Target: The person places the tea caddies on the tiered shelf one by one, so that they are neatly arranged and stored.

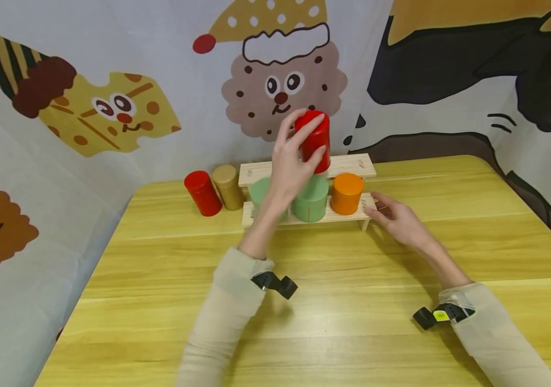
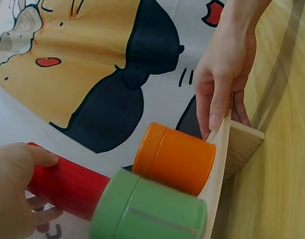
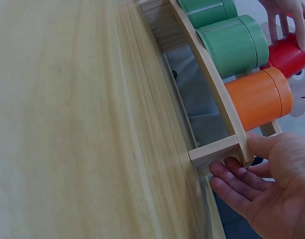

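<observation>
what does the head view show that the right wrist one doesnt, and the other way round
Only the head view shows the gold can and a red can on the table, plus the cheese drawing. Only the right wrist view shows the palm side of the right hand and cloth seen through the gap under the lower shelf. Both show the orange can, two green cans and the left hand holding another red can.
</observation>
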The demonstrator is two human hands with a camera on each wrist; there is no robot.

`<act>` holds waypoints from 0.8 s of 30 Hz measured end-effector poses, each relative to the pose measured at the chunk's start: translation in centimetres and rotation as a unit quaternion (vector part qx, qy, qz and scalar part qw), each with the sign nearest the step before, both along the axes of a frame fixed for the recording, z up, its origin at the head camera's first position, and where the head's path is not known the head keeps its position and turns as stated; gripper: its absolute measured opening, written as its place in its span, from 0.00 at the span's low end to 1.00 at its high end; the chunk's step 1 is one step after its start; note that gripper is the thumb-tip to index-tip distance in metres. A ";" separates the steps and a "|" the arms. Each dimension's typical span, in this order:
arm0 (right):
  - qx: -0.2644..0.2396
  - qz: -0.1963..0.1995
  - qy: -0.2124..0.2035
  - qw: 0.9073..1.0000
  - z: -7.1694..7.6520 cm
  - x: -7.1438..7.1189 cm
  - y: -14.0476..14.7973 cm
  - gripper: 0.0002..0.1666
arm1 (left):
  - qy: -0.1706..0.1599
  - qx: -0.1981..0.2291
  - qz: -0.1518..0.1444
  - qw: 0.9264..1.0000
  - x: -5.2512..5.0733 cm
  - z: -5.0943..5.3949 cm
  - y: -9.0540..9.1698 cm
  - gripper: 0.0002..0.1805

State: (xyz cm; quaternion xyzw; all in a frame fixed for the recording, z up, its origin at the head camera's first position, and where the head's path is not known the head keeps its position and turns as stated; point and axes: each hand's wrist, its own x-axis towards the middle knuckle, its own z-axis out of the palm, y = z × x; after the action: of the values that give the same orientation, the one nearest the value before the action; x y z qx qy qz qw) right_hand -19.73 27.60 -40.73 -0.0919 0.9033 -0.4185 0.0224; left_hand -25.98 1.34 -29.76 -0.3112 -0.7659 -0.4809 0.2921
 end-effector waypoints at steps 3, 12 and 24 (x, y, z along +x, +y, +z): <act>-0.001 0.000 0.001 1.000 0.0 0.0 0.0 0.42 | -0.009 -0.005 -0.002 1.000 -0.3 -0.1 0.9 0.25; 0.003 -0.001 0.004 1.000 0.1 0.0 0.0 0.42 | -0.048 -0.050 -0.014 0.997 -1.0 -0.4 3.0 0.26; -0.007 0.002 -0.001 1.000 0.1 0.1 0.0 0.42 | -0.063 -0.080 -0.010 0.995 -2.0 -1.1 4.7 0.28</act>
State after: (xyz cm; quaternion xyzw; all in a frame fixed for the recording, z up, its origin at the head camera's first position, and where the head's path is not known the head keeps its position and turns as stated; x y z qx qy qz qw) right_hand -19.65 27.63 -40.68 -0.0937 0.9002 -0.4245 0.0233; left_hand -27.95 6.06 -30.81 -0.3104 -0.8155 -0.4400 0.2121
